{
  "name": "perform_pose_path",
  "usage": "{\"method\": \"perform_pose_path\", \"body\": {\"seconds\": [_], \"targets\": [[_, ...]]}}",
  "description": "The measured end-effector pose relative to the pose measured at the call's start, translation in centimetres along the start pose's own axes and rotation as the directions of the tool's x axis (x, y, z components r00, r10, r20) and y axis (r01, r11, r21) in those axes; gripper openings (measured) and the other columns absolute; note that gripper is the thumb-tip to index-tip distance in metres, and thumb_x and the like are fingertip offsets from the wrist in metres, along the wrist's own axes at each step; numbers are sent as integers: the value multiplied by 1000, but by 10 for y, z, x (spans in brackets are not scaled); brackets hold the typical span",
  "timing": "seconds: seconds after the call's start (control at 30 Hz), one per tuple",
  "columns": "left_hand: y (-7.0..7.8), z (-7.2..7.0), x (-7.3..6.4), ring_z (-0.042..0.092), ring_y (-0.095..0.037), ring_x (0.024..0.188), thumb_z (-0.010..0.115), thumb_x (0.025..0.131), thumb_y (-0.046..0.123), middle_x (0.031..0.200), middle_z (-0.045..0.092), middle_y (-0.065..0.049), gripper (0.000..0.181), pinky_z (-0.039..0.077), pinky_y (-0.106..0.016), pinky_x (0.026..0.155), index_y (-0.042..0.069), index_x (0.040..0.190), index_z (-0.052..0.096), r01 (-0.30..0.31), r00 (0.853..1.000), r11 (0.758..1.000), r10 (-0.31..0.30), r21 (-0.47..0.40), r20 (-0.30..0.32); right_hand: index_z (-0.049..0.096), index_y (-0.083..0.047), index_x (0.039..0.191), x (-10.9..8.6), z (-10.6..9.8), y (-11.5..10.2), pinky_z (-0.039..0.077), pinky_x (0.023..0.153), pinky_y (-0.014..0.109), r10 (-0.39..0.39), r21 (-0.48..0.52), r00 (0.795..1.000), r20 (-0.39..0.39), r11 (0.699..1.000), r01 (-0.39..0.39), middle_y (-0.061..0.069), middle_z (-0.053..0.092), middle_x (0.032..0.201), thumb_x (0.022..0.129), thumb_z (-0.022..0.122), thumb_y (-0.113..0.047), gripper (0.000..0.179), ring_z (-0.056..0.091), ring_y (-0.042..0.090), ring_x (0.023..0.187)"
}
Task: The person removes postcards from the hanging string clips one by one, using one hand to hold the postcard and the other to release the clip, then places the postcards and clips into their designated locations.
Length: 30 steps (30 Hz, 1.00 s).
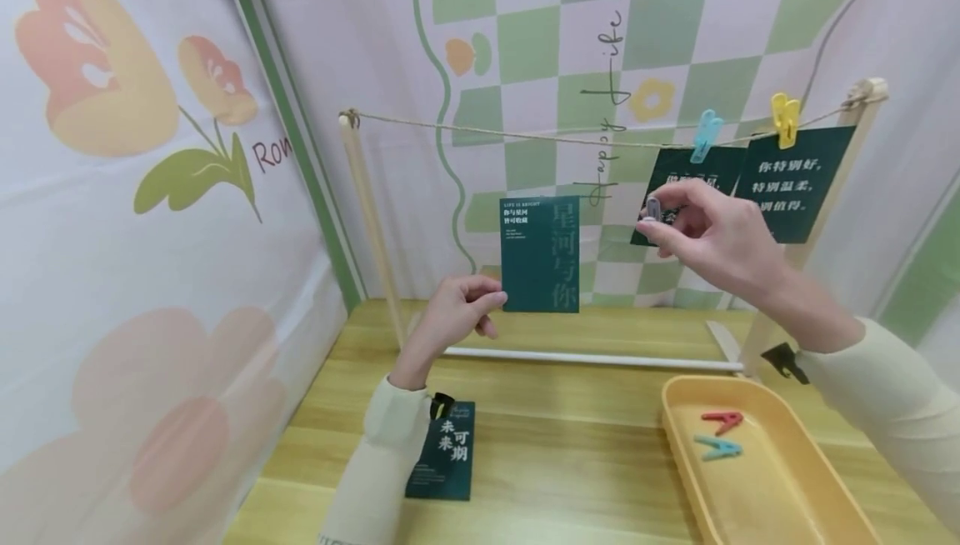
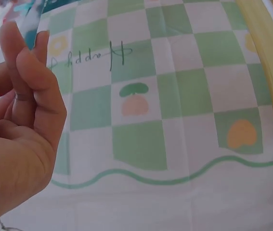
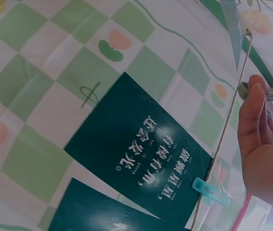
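Note:
In the head view my left hand [image 1: 459, 309] pinches a dark green card [image 1: 536, 257] by its lower left edge, below the twine [image 1: 517, 135]. My right hand [image 1: 720, 228] holds a small grey clothespin [image 1: 652, 212] between thumb and fingertips, right of that card. Behind this hand a green card [image 1: 693, 163] hangs from the twine by a blue clothespin [image 1: 706, 137]. Beside it another green card [image 1: 797, 182] hangs under a yellow clothespin [image 1: 785, 121]. The right wrist view shows the grey clothespin [image 3: 271, 95] near the twine. The left wrist view shows my curled fingers, the held card mostly out of sight.
Two wooden posts [image 1: 372, 228] carry the twine, joined low down by a white bar [image 1: 592, 358]. A yellow tray [image 1: 678, 453] at right holds a red clothespin [image 1: 723, 421] and a blue one [image 1: 718, 447]. Another green card [image 1: 450, 466] lies on the table near my left forearm.

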<state>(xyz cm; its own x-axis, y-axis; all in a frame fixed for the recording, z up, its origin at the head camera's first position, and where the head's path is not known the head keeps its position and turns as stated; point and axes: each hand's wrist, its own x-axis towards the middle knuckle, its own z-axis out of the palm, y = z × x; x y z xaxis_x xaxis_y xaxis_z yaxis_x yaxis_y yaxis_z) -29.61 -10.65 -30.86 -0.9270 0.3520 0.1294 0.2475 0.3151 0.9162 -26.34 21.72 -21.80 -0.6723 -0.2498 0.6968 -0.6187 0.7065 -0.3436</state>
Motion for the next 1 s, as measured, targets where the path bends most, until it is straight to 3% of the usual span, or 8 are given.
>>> {"method": "perform_pose_path", "body": {"seconds": [0.1,0.37,0.57,0.83,1.0], "targets": [[-3,-4,-4,65,-19,56,64,96,22,82,68,-7,21,58,-32,66,10,113,70,0,1000,1000,0,-5,6,63,-4,112,-12,1,5,39,49,13,2,-30,1000,15,1000,-1,-1,63,70,84,77,-10,32,52,-1,57],[-17,-22,-17,66,-27,58,64,96,21,83,69,-6,18,59,-33,64,10,110,68,39,999,999,-39,11,1,64,-5,109,-42,9,19,41,52,12,22,-11,997,68,1000,-21,-3,63,72,82,77,-5,31,52,0,58],[-24,-33,-27,67,-30,58,63,97,18,81,69,-8,19,59,-35,63,5,110,67,18,1000,1000,-18,13,11,63,-7,115,-54,14,23,41,49,16,58,17,989,132,998,-61,-6,63,69,84,76,-7,33,53,3,56],[-32,-42,-42,65,-18,56,62,97,19,83,70,-7,21,59,-36,66,8,113,69,79,997,997,-79,22,12,61,-11,114,-81,21,31,41,44,22,133,17,952,275,990,-143,-7,61,67,90,71,-18,27,52,5,54],[-39,-48,-51,65,-22,55,62,97,19,74,69,-6,14,59,-38,65,9,103,70,37,997,997,-42,62,69,58,-5,117,-99,23,35,50,46,26,196,86,909,367,966,-243,-3,67,68,92,68,-15,28,59,6,51]]}}
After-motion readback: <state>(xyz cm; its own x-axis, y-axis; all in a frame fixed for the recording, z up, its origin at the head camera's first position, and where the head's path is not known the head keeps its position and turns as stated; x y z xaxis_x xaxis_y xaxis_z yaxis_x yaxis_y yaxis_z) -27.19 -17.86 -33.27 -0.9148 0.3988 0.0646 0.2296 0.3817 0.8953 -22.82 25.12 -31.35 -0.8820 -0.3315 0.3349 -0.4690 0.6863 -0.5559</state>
